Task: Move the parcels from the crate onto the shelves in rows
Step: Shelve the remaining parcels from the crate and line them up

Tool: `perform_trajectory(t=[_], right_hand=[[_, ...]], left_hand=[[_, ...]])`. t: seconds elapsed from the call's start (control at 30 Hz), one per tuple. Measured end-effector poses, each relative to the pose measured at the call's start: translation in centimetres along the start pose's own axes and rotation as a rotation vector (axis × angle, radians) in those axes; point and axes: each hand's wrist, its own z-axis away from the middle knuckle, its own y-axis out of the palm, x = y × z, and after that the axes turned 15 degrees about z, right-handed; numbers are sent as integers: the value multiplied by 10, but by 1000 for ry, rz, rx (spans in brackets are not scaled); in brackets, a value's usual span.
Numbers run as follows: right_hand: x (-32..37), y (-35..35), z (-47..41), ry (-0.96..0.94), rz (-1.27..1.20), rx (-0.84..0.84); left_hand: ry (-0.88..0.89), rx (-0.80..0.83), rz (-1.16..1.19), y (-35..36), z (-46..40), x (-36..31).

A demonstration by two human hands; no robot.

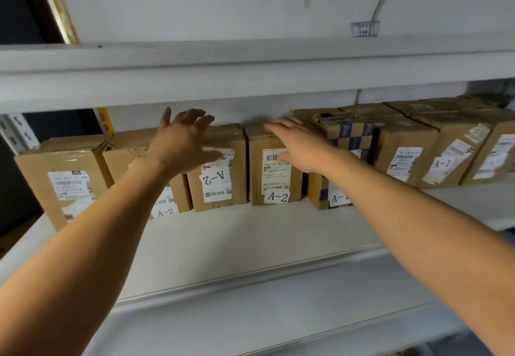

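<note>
Both hands were up at the row of boxes on the middle shelf (250,233). The left hand (181,143) had its fingers spread apart and hovered in front of the box with the upside-down tag (220,177); whether the fingertips touched the cardboard was hard to tell through the blur. The right hand (299,143) lay with straight fingers on the top front edge of the next box (274,171), holding nothing.

A shove from those fingers could tip that box backward or skew it against the blue-checked box (348,138) just beside the right thumb side (the gap there looked slim). A knock from the left hand could disturb the leaning box below its wrist.

In front of the fingers' row the shelf lay bare toward its front lip, giving room to draw back. The shelf above (250,82) hung close over the knuckles, limiting lift. The crate was out of view.
</note>
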Motion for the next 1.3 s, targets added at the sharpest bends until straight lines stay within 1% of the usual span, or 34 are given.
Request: perform_trajectory(t=[0.07, 0.1, 0.17, 0.23, 0.3, 0.4, 0.5, 0.6, 0.7, 0.8, 0.97, 1.17, 1.3], right_hand=[[-8, -6, 15, -25, -11, -76], [-16, -9, 24, -32, -11, -108], [-41, -16, 41, -28, -4, -151], [-72, -21, 55, 2, -24, -166], [-104, -26, 68, 27, -70, -134], [-148, -31, 78, 52, -166, -78], [-181, -24, 71, 40, -130, 38], [-193, -8, 59, 9, -141, 124], [-195, 2, 50, -41, -194, 144], [-207, -3, 43, -69, -260, 172], [-221, -1, 38, -69, -282, 251], [-211, 8, 27, -66, -265, 251], [-210, 10, 28, -50, -286, 242]], left_hand=[[150, -212, 79, 6, 11, -28], [201, -293, 128, 11, 16, -46], [253, -359, 217, 28, 26, -85], [229, -322, 295, 52, 33, -123], [153, -237, 365, 79, 36, -157], [-76, -94, 467, 117, 29, -199], [-326, -12, 610, 145, 17, -229], [-505, -17, 719, 169, 7, -249], [-640, -59, 649, 186, 4, -261], [-653, -107, 602, 196, 1, -267], [-638, -94, 603, 203, -8, -265], [-614, -143, 586, 203, -8, -256], [-602, -167, 618, 202, -3, -255]])
